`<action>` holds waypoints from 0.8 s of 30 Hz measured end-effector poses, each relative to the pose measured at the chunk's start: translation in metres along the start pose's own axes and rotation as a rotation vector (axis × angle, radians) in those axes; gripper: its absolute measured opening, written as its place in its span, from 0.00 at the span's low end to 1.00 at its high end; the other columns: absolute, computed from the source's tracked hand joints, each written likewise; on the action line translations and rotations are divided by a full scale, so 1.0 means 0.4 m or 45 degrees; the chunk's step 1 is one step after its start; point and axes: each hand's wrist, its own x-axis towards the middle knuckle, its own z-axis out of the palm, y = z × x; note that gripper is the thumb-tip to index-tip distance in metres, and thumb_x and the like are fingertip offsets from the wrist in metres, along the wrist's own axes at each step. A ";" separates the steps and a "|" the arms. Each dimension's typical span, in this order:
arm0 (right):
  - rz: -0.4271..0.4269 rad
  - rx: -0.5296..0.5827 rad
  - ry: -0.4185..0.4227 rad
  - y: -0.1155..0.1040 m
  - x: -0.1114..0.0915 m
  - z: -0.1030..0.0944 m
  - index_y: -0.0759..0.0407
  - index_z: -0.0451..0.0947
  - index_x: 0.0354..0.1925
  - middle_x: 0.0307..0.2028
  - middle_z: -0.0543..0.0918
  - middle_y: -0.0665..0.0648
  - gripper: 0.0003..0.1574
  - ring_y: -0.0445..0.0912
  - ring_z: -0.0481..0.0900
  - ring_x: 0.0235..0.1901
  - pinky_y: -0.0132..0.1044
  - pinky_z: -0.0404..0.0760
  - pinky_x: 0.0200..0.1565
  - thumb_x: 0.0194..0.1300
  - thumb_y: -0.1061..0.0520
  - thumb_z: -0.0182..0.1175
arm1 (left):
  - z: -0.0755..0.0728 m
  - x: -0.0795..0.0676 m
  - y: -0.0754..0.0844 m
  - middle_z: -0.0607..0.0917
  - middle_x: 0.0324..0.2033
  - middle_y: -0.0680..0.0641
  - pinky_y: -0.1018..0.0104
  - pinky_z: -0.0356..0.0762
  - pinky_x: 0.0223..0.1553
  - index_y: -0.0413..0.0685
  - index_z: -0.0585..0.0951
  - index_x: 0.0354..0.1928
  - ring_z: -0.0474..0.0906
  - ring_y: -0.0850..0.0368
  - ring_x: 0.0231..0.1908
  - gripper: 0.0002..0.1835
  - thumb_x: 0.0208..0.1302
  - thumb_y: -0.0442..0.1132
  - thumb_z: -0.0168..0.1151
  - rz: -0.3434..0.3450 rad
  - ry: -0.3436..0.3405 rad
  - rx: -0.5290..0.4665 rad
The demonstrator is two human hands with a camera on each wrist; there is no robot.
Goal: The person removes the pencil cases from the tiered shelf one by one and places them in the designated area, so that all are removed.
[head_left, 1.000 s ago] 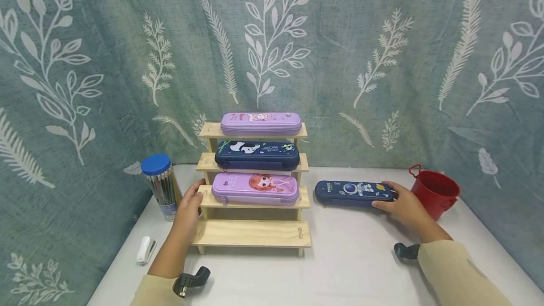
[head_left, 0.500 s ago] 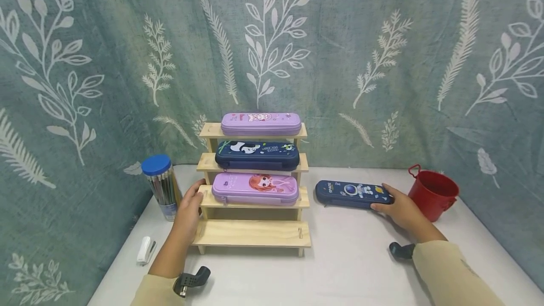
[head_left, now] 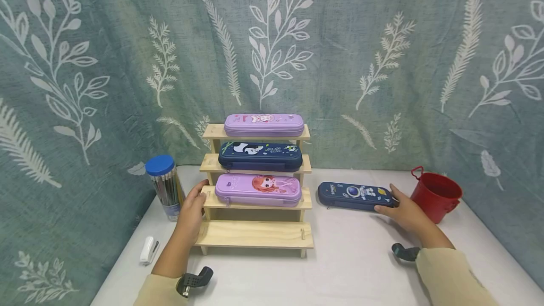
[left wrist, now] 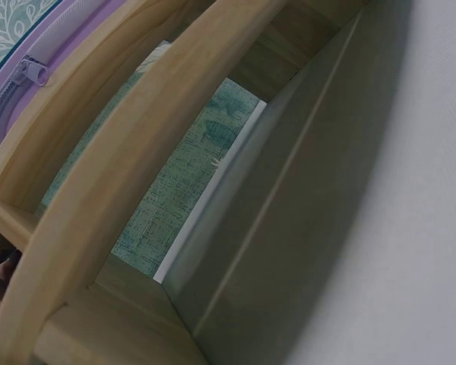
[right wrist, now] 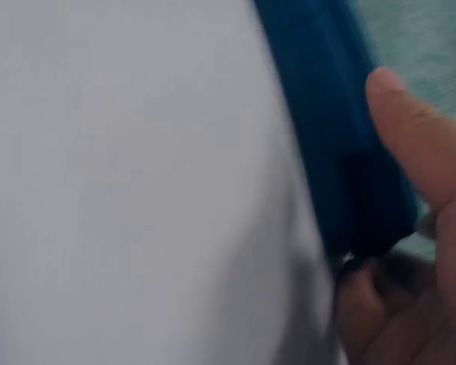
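Note:
A tiered wooden rack [head_left: 255, 234] stands mid-table. My left hand [head_left: 190, 214] holds its left side near the third tier; in the left wrist view the rack's boards [left wrist: 137, 144] fill much of the picture and only a bit of a finger shows. To the right of the rack, my right hand [head_left: 401, 208] grips the right end of a navy pencil case [head_left: 354, 196] with an astronaut print, thumb on the near side. The right wrist view shows the thumb [right wrist: 418, 137] against the blurred case [right wrist: 327, 114]. The case appears low over the white table.
On the upper tiers lie a lilac pencil case [head_left: 264, 125], a navy panda case [head_left: 260, 156] and a purple girl-print case [head_left: 258, 189]. A blue-lidded tub of pencils [head_left: 165, 187] and a white stapler [head_left: 148, 250] stand left. A red bucket [head_left: 437, 196] is beside my right hand.
The view has shifted slightly. My right hand and the astronaut case's right end have come a little left and nearer, so the case lies more slanted. My left hand stays on the rack.

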 end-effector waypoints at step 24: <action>-0.422 0.123 0.337 -0.454 -0.208 0.181 0.58 0.69 0.74 0.69 0.76 0.65 0.52 0.65 0.78 0.65 0.61 0.79 0.64 0.62 0.34 0.74 | 0.000 0.003 0.002 0.57 0.82 0.45 0.42 0.50 0.81 0.53 0.60 0.82 0.52 0.43 0.81 0.28 0.85 0.44 0.37 -0.007 -0.007 0.007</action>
